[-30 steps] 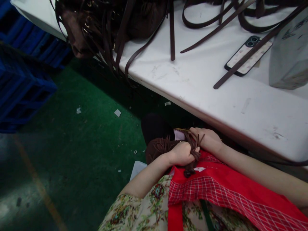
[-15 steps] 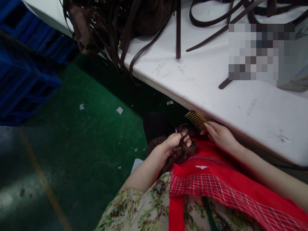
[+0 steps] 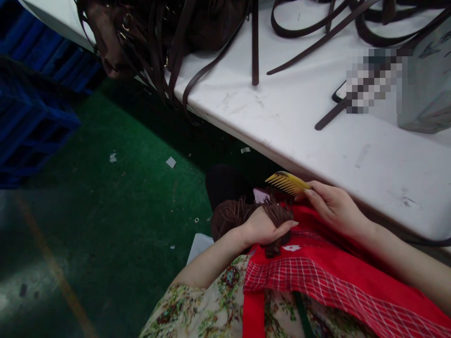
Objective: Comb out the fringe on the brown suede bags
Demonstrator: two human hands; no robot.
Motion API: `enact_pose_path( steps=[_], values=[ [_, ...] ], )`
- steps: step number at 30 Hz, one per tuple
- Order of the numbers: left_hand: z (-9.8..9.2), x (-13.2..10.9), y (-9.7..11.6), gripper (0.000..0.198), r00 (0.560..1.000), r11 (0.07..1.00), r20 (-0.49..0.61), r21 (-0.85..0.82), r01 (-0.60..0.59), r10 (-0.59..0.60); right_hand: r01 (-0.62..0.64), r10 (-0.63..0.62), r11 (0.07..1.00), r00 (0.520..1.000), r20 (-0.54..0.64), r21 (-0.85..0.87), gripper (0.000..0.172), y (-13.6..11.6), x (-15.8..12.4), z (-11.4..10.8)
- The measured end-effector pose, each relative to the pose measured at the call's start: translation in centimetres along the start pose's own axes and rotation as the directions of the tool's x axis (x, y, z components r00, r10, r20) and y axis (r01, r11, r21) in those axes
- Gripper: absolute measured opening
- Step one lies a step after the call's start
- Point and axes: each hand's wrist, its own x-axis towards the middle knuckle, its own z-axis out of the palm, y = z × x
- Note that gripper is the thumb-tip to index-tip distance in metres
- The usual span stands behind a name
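Observation:
A yellow wide-toothed comb (image 3: 288, 183) is pinched by its end in my right hand (image 3: 333, 204), its teeth pointing left and down just below the table edge. Over my lap, my left hand (image 3: 264, 226) grips a bunch of thin brown fringe strands (image 3: 278, 211), which spread above the palm with the thumb stretched out to the right. More brown fringed material (image 3: 225, 216) lies on my leg to the left of that hand. The comb is apart from the strands, a short way above and to the right. Some fingers of my left hand are hidden.
A white table (image 3: 289, 126) runs along the far side. Brown bags (image 3: 204, 28) with hanging straps stand at its back left, with loose brown straps (image 3: 317, 42) to the right. Blue pallets (image 3: 31, 126) stand on the green floor (image 3: 134, 202), with paper scraps about.
My left hand has turned, so the fringe strands now fan out above the palm. My right hand and the comb have moved slightly down, and the comb is tilted flatter.

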Motion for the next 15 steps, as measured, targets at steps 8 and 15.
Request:
enact_pose_path(
  steps=[8, 15],
  values=[
    [1.4, -0.3, -0.1, 0.037, 0.999, 0.98, -0.02, 0.199, -0.031, 0.035, 0.384, -0.323, 0.884, 0.914, 0.244, -0.266, 0.029, -1.7, -1.2, -0.4],
    [0.8, -0.3, 0.5, 0.033, 0.997, 0.948, -0.027, 0.312, -0.06, 0.072, 0.467, -0.372, 0.791, 0.88, 0.296, -0.396, 0.028, -1.8, -1.3, 0.4]
  ],
)
